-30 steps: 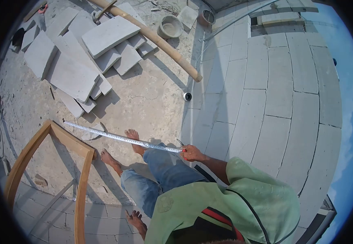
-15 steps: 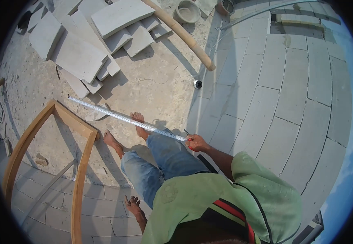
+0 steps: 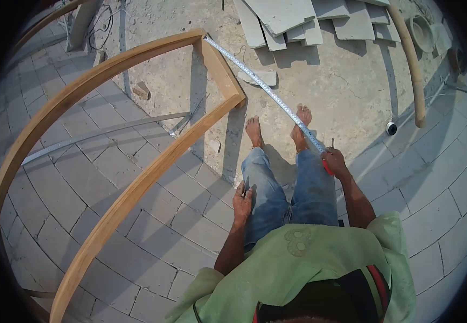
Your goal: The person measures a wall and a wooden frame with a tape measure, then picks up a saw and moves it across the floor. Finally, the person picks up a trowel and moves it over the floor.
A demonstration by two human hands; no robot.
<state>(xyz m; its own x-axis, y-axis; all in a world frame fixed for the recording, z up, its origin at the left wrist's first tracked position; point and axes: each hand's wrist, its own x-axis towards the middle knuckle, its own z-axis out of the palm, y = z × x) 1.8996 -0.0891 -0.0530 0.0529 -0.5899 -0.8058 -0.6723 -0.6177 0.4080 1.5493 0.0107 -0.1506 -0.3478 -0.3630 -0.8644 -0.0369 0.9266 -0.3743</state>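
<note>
My right hand (image 3: pixel 335 162) is closed around a tape measure with a red case (image 3: pixel 328 167). Its long pale blade (image 3: pixel 266 88) slants up and left across the floor, and its far end appears at the upper corner of a wooden frame (image 3: pixel 222 67). A thin dark stick-like piece pokes up beside my right fingers; I cannot make out what it is. Beside my left thigh, my left hand (image 3: pixel 241 204) hangs with its fingers apart, holding nothing that I can see. My bare feet stand on the dusty floor, on either side of the frame-to-hand gap.
Block walls (image 3: pixel 152 215) curve around on the left and right. Cut pale slabs (image 3: pixel 282 21) are stacked at the top. A wooden pole (image 3: pixel 408 64), a bucket (image 3: pixel 422 33) and a small white roll (image 3: pixel 391 128) lie to the right. A metal bar (image 3: pixel 104 129) crosses behind the frame.
My view has turned left, bringing more of the wooden frame in. The tape's far end has swung over to the frame's corner. My left hand has come up beside my thigh.
</note>
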